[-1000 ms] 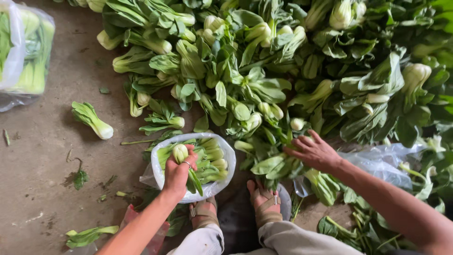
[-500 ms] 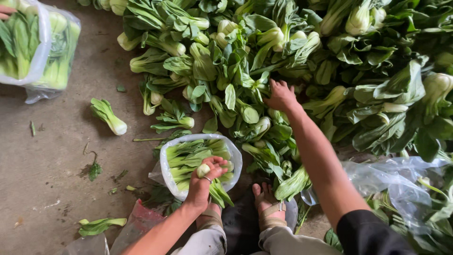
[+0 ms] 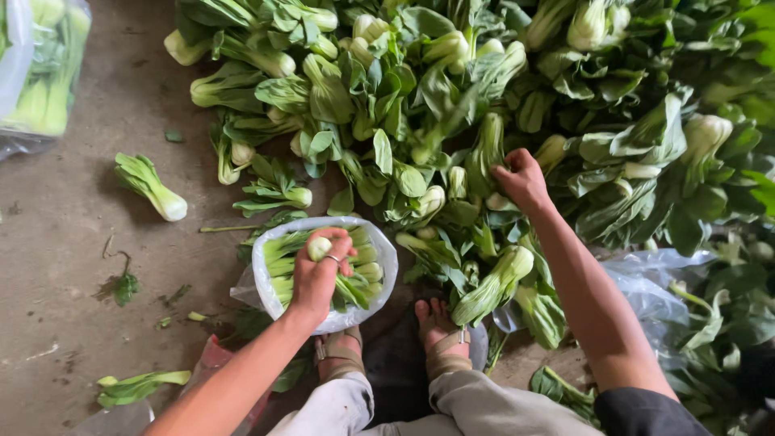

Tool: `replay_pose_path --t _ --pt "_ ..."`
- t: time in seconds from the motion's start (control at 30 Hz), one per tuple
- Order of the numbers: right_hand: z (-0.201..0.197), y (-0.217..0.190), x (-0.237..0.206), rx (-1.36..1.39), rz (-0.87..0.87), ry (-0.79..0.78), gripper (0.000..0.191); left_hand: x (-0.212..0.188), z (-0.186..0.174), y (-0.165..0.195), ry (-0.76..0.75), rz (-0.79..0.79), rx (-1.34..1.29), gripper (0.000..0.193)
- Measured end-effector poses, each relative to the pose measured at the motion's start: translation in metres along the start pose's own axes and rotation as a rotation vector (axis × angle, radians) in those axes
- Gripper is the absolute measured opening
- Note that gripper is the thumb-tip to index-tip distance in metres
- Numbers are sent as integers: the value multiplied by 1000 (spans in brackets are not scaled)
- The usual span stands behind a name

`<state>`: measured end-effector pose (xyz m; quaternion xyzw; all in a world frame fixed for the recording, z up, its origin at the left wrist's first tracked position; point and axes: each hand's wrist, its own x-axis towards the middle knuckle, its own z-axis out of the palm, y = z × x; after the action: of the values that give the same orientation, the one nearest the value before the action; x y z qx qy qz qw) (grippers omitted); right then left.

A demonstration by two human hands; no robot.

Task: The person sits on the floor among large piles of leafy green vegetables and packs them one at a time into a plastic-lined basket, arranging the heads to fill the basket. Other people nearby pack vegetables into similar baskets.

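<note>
My right hand (image 3: 521, 178) has gone from the near edge of the bok choy heap (image 3: 484, 105) deeper in, now closed on a head. My left hand (image 3: 319, 270) pushed its stalk down into the bag (image 3: 266, 258).

The left hand (image 3: 319, 274) curls closed with fingers bent downward, forearm angling up from the lower left, beside the sandalled feet (image 3: 440, 331). The right hand (image 3: 521, 178) reaches well beyond the feet, fingers clenched, arm extended nearly straight
</note>
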<state>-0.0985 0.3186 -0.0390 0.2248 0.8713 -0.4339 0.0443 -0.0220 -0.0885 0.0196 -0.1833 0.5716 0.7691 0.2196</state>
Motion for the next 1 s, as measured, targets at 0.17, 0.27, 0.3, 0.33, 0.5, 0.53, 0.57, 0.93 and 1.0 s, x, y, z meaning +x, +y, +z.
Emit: replay_pose_path --t 0.17,0.27,0.3,0.33,0.5,0.53,0.57,0.93,1.0 --pt "20 -38 -11 -653 -552 290 38 -22 7 -9 -110 176 260 23" --pt "55 -74 -2 -738 -664 -87 26 -33 4 -7 -145 314 409 21" --pt "67 -83 3 -832 -820 4 34 -34 4 -4 -144 259 383 22" --pt "76 -92 10 -925 -977 108 43 -34 5 -1 -145 213 357 23" --pt "78 -94 22 -887 -727 117 55 -26 11 15 -114 173 -2 33" --pt "73 -86 21 -745 -699 99 60 -25 9 16 -98 159 -13 33" --pt "66 -77 21 -614 -667 74 66 -25 7 17 -96 166 -14 33" --pt "17 -47 -13 -522 -776 245 20 -17 9 8 -86 328 337 45" --pt "25 -65 -37 -400 -893 322 18 -21 7 16 -159 436 265 61"
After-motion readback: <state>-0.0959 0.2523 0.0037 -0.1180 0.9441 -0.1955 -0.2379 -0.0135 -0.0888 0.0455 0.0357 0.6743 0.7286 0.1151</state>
